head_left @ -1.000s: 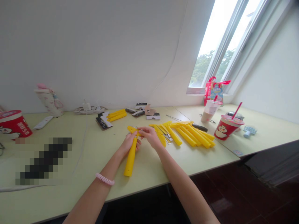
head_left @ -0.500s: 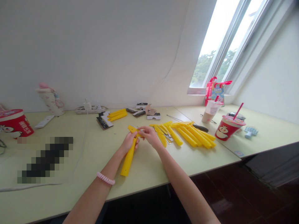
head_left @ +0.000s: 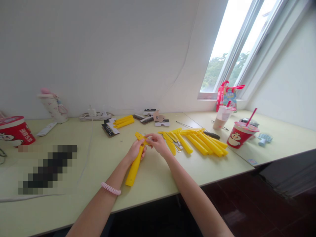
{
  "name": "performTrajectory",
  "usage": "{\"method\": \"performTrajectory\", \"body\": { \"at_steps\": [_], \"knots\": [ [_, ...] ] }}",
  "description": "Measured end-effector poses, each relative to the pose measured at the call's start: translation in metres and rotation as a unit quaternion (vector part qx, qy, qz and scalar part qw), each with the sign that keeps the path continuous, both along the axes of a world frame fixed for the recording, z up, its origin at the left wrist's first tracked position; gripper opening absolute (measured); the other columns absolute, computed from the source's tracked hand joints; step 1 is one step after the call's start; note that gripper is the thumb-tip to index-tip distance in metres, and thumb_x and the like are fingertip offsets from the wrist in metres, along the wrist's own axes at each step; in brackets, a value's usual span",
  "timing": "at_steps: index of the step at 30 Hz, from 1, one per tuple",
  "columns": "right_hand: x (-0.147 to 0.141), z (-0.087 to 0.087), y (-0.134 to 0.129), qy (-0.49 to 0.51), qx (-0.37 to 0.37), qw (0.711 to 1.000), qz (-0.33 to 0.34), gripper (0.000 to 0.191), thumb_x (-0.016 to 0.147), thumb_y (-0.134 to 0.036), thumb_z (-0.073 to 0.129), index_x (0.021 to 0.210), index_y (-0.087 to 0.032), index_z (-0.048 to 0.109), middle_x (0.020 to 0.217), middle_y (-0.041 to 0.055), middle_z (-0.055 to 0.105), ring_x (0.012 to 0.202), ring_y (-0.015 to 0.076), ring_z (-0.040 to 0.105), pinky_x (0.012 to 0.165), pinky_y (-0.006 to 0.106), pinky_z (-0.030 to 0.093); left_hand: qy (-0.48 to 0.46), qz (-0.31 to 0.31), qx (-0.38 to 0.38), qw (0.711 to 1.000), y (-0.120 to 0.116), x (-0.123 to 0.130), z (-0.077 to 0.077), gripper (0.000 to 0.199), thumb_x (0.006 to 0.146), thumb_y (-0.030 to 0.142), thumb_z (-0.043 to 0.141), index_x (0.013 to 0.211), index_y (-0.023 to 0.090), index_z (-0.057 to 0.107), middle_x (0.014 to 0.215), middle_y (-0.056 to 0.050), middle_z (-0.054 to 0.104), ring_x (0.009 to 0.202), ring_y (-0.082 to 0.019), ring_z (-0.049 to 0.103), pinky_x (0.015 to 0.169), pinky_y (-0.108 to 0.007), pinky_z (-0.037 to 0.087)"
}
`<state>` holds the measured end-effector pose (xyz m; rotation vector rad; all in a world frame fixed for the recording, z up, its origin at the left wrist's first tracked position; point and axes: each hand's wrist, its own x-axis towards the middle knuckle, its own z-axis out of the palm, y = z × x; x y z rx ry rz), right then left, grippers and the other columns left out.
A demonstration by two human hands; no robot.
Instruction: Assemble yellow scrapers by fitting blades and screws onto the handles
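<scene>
My left hand point(head_left: 135, 151) is closed around the neck of a yellow plastic scraper point(head_left: 133, 170), whose round handle slants down toward the table's front edge. Its wide flat head point(head_left: 139, 135) shows above the left thumb. At the right end of that head my right hand point(head_left: 156, 143) pinches with thumb and fingers; a thin greyish edge shows there, too small to make out. Just right of the right hand lie loose yellow head pieces point(head_left: 170, 147) and thin metal blades point(head_left: 178, 144). Several more yellow scrapers point(head_left: 201, 144) lie side by side beyond them.
Yellow handles point(head_left: 124, 121) and black-and-white cardboard pieces point(head_left: 110, 129) lie near the wall, by a power strip point(head_left: 96, 116). A screwdriver point(head_left: 211, 135) rests behind the scrapers. Drink cups point(head_left: 240, 135) stand at right, a red tub point(head_left: 17, 131) and bottle point(head_left: 53, 107) at left.
The lower end of the scraper's handle has swung slightly to the left. Both hands keep nearly the same place and grip.
</scene>
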<state>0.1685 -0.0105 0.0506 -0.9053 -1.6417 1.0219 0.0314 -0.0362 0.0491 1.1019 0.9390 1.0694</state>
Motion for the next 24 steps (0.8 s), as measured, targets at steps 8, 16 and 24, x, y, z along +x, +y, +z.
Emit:
{"method": "performTrajectory", "body": {
  "at_steps": [8, 16, 24],
  "knots": [
    [0.001, 0.000, 0.000, -0.002, 0.002, 1.000, 0.006, 0.030, 0.071, -0.039, 0.060, 0.090, -0.016, 0.066, 0.050, -0.0045, 0.046, 0.046, 0.0086, 0.041, 0.047, 0.022, 0.034, -0.007, -0.006, 0.001, 1.000, 0.000, 0.000, 0.001, 0.024, 0.077, 0.041, 0.046, 0.087, 0.020, 0.040, 0.049, 0.008, 0.045, 0.030, -0.007, 0.038, 0.027, -0.017, 0.029],
    [0.001, 0.002, 0.000, -0.006, -0.003, 1.000, 0.008, 0.029, 0.071, -0.037, 0.060, 0.089, -0.014, 0.066, 0.051, -0.0042, 0.048, 0.046, 0.0076, 0.041, 0.047, 0.021, 0.035, -0.009, -0.003, -0.005, 1.000, -0.001, 0.002, 0.001, 0.022, 0.075, 0.040, 0.047, 0.082, 0.019, 0.040, 0.047, 0.007, 0.044, 0.029, -0.008, 0.038, 0.027, -0.018, 0.028],
    [0.004, -0.010, 0.006, -0.116, 0.038, 0.984, -0.129, 0.029, 0.080, -0.024, 0.050, 0.108, -0.021, 0.059, 0.096, 0.0059, 0.063, 0.083, 0.0146, 0.057, 0.075, 0.029, 0.044, -0.069, 0.176, -0.002, 0.982, 0.010, -0.009, 0.001, 0.014, 0.072, 0.031, 0.044, 0.072, 0.021, 0.034, 0.046, 0.008, 0.042, 0.029, -0.007, 0.037, 0.029, -0.018, 0.028]
  ]
}}
